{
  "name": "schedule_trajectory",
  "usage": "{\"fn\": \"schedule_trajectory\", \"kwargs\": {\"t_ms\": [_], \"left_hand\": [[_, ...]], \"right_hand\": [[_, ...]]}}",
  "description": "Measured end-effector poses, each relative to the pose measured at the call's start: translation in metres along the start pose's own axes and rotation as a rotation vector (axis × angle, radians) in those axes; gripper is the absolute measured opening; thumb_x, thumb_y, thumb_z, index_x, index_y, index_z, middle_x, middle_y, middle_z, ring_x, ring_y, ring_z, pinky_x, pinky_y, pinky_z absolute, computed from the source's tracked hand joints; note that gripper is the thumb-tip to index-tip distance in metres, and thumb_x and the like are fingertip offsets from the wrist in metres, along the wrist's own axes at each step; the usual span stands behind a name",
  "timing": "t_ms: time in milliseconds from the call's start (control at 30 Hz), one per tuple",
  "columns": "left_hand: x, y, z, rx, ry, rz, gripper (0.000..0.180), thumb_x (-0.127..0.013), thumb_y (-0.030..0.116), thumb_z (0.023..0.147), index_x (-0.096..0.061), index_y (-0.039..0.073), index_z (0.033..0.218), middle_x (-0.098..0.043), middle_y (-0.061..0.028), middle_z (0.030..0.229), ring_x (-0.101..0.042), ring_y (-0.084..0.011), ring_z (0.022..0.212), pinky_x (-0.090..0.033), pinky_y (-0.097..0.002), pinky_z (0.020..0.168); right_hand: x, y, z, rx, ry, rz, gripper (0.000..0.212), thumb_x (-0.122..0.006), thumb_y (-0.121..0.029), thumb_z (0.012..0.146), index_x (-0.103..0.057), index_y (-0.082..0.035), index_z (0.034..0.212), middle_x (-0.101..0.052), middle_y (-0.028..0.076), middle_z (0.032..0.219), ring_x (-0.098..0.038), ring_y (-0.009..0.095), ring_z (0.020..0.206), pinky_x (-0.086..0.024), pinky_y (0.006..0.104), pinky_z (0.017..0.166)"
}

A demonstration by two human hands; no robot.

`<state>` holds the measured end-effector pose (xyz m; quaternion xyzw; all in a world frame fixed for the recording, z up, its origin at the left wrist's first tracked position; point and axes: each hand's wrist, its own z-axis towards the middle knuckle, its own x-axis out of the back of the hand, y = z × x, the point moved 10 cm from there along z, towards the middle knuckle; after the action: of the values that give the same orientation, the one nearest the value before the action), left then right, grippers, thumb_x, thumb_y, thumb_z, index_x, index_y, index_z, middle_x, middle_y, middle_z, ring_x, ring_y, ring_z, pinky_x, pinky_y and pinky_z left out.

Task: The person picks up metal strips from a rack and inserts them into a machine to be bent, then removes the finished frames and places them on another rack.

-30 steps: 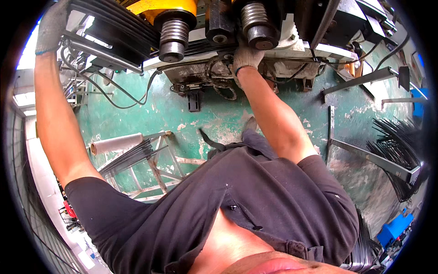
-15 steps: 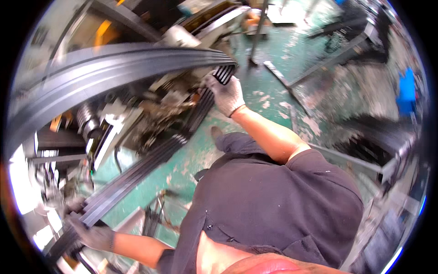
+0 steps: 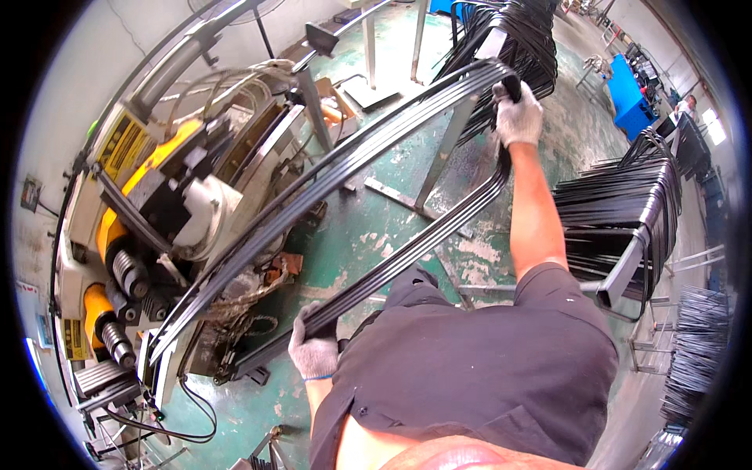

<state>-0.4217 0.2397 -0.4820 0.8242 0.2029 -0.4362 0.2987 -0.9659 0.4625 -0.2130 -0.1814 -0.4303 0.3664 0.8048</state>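
Observation:
A bundle of several bent black metal tubes (image 3: pixel 439 237) lies side by side across both gloved hands. Its long arms run from a bend at the upper right down toward the machine on the left. My right hand (image 3: pixel 520 117), in a whitish knit glove, is closed around the tubes at that bend, its arm stretched out. Close to my body, my left hand (image 3: pixel 315 349), gloved in grey-white, grips the lower arm of the bundle from the near side; some of its fingers are hidden behind the tubes.
A machine with yellow parts (image 3: pixel 160 160) and steel rollers fills the left. More bent black tubes hang on a metal rack (image 3: pixel 627 294) at right, and others on a stand (image 3: pixel 513 39) farther off. A blue machine (image 3: pixel 630 98) stands at far right; a person is beyond.
Both hands have come rightward in the view with the tubes, my right hand also farther up. The view has swung, and the machine and racks show sharper now.

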Motion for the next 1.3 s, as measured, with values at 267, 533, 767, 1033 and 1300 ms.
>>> {"fn": "schedule_trajectory", "kwargs": {"t_ms": [267,533,767,1033,1300], "left_hand": [[-0.072,-0.168,0.129,0.196,0.127,0.439,0.032,-0.061,0.024,0.103,-0.058,0.001,0.124,-0.068,-0.0230,0.116,-0.068,-0.0372,0.101,-0.056,-0.0477,0.087],[-0.103,-0.162,0.136,0.028,0.393,0.650,0.029,-0.064,0.013,0.101,-0.057,-0.003,0.124,-0.071,-0.0180,0.102,-0.071,-0.0238,0.084,-0.060,-0.0347,0.074],[-0.050,-0.157,0.096,-0.009,0.535,0.557,0.018,-0.066,0.015,0.098,-0.064,0.001,0.110,-0.071,-0.0108,0.094,-0.070,-0.0191,0.077,-0.058,-0.0321,0.067],[0.091,-0.054,-0.055,-0.248,0.706,0.398,0.023,-0.067,0.017,0.097,-0.065,0.001,0.113,-0.072,-0.0110,0.098,-0.069,-0.0193,0.083,-0.058,-0.0335,0.073],[0.229,0.105,-0.397,-0.801,1.206,0.671,0.018,-0.071,0.019,0.094,-0.069,0.003,0.101,-0.071,-0.0064,0.087,-0.067,-0.0150,0.080,-0.054,-0.0335,0.077]], "right_hand": [[-0.114,0.122,0.240,0.268,-0.057,-0.657,0.033,-0.066,-0.036,0.095,-0.066,-0.017,0.123,-0.070,0.014,0.126,-0.059,0.037,0.129,-0.046,0.0533,0.104],[-0.228,0.193,0.359,0.652,0.061,-0.706,0.028,-0.048,-0.025,0.101,-0.066,-0.007,0.112,-0.070,0.017,0.114,-0.067,0.037,0.110,-0.054,0.0539,0.091],[-0.230,0.204,0.370,0.696,0.204,-0.770,0.028,-0.056,-0.028,0.092,-0.064,-0.002,0.098,-0.070,0.018,0.098,-0.068,0.039,0.093,-0.055,0.0553,0.081],[-0.336,0.321,-0.073,0.370,-0.446,-0.775,0.037,-0.067,-0.030,0.084,-0.073,-0.002,0.107,-0.072,0.017,0.105,-0.070,0.033,0.098,-0.054,0.0511,0.082],[-0.189,-0.108,-0.725,0.860,-1.791,0.242,0.044,-0.070,-0.017,0.091,-0.064,0.001,0.131,-0.071,0.021,0.126,-0.070,0.031,0.117,-0.052,0.0380,0.102]]}}
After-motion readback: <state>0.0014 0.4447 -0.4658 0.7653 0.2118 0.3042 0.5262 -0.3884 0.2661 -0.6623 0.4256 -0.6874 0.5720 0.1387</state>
